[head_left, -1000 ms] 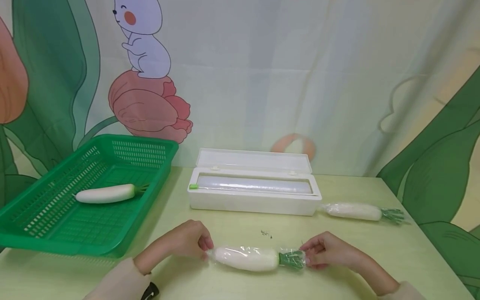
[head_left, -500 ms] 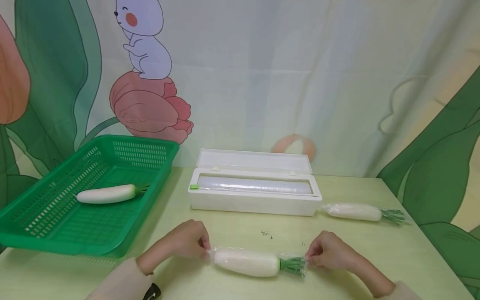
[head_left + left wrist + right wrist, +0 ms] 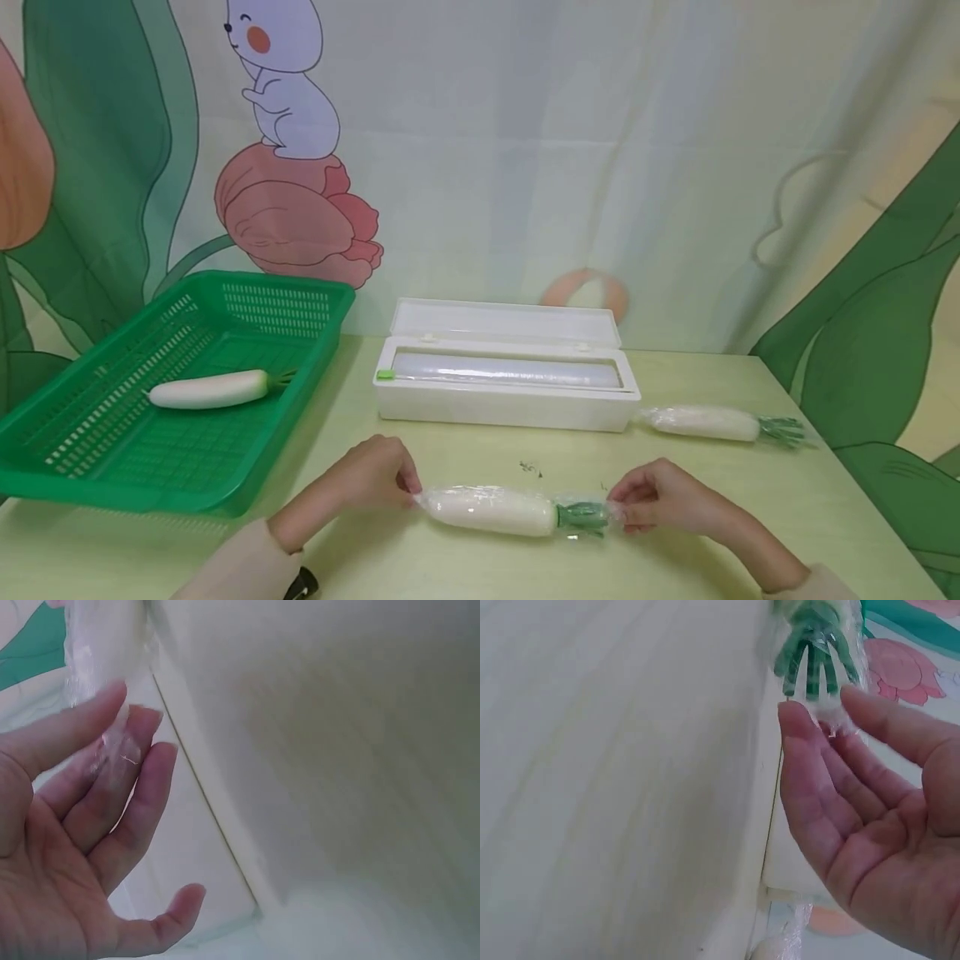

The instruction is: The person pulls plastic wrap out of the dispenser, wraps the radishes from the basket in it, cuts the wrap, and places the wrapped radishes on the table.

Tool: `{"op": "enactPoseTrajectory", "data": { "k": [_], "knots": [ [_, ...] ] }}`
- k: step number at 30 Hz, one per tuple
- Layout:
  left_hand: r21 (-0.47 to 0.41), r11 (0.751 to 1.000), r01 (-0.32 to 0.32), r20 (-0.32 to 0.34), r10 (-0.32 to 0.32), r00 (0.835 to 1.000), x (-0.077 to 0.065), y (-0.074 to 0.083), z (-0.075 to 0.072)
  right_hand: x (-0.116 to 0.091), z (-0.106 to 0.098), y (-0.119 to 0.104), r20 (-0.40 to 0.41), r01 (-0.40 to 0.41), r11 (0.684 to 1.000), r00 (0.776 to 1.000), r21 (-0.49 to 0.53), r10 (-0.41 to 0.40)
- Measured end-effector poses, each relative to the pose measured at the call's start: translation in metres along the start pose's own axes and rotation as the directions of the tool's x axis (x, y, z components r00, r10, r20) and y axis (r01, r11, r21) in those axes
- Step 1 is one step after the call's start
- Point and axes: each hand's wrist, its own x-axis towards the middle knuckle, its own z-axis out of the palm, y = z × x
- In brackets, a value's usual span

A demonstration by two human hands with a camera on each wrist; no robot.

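Note:
A white radish [image 3: 491, 510] with cut green stems lies lengthwise between my hands, wrapped in shiny clear cling film. My left hand [image 3: 377, 473] pinches the gathered film at the radish's pointed end; in the left wrist view the twisted film [image 3: 118, 750] sits between thumb and fingers. My right hand [image 3: 660, 498] pinches the loose film just past the green stems [image 3: 816, 660], between thumb and fingertips. Behind the radish stands a white cling film box [image 3: 506, 408] with its lid raised and a film roll [image 3: 510, 369] inside.
At the left stands a green plastic basket [image 3: 247, 479] with an unwrapped radish [image 3: 210, 390] in it. Another wrapped radish [image 3: 705, 422] lies right of the box. Small dark scraps [image 3: 530, 468] lie on the pale table [image 3: 450, 571], which a printed curtain [image 3: 480, 167] backs.
The wrapped radish dipped slightly toward the table's front, then moved back up between the hands. Both hands keep nearly the same places at its two ends.

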Motion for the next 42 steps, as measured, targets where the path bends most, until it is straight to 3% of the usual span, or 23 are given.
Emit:
{"op": "enactPoseTrajectory", "data": {
  "k": [4, 8, 16, 23, 27, 32, 35, 39, 42],
  "knots": [
    [-0.024, 1.000, -0.013, 0.038, 0.014, 0.999, -0.003, -0.001, -0.002, -0.003, -0.005, 0.004, 0.074, -0.007, 0.993, 0.997, 0.117, -0.001],
    [-0.047, 0.999, -0.021, 0.054, 0.024, 0.998, -0.005, -0.001, -0.003, -0.002, -0.006, 0.006, 0.104, -0.016, 0.987, 0.995, 0.158, -0.001],
    [-0.037, 0.999, -0.011, 0.049, 0.013, 0.999, -0.005, 0.004, -0.003, 0.002, 0.004, 0.003, -0.001, -0.017, 0.998, 1.000, 0.053, 0.017],
    [-0.019, 0.998, -0.058, 0.005, 0.059, 0.998, -0.003, 0.004, -0.002, 0.003, 0.010, 0.001, -0.061, 0.081, 0.995, 0.995, -0.049, -0.084],
    [0.000, 0.999, -0.043, -0.007, 0.043, 0.999, -0.003, 0.005, 0.000, 0.004, 0.010, 0.000, -0.091, 0.076, 0.994, 0.992, -0.081, -0.083],
    [-0.027, 0.999, -0.022, 0.005, 0.022, 1.000, -0.004, 0.002, 0.001, 0.004, 0.007, 0.003, -0.098, 0.041, 0.997, 0.994, -0.073, -0.048],
    [-0.075, 0.996, -0.043, 0.020, 0.045, 0.999, -0.006, -0.002, -0.001, 0.003, 0.005, 0.006, -0.078, 0.042, 0.998, 0.996, -0.052, -0.046],
    [-0.140, 0.988, -0.068, 0.036, 0.073, 0.997, -0.008, -0.006, -0.005, 0.003, 0.004, 0.008, -0.076, 0.011, 1.000, 0.997, 0.018, -0.010],
    [-0.176, 0.983, -0.048, 0.032, 0.055, 0.998, -0.009, -0.006, -0.005, 0.003, 0.005, 0.008, -0.096, -0.011, 0.997, 0.995, 0.071, 0.018]
  ]
}}
